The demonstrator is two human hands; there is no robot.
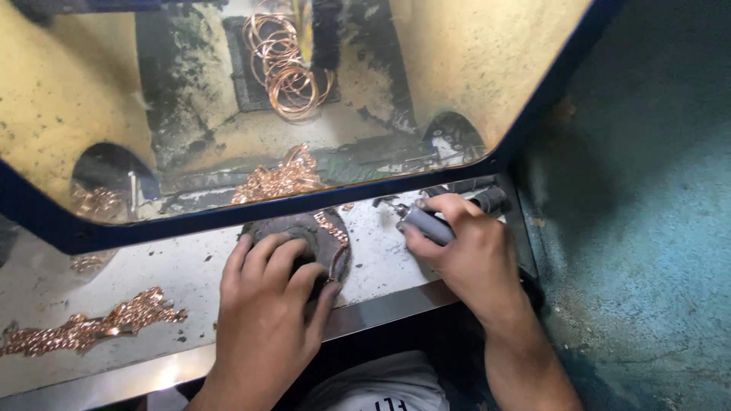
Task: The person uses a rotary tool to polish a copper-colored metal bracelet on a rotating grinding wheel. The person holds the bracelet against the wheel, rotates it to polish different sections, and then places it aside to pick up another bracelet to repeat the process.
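Note:
My left hand (266, 304) lies palm-down on a dark round block (324, 232) on the metal bench, fingers spread over its top. A rose-gold chain piece (333, 227) rests on the block by my fingertips. My right hand (464, 247) grips a grey pen-shaped rotary tool (426, 223), its tip pointing left toward the block. The tool's dark cord end (491, 200) sticks out behind my hand.
A blue-framed transparent shield (304, 204) stands over the bench. Behind it are a heap of rose-gold chain (278, 179) and coiled copper-coloured wire rings (285, 68). More chain (91, 327) lies at the bench's left front. A teal wall (655, 228) is at the right.

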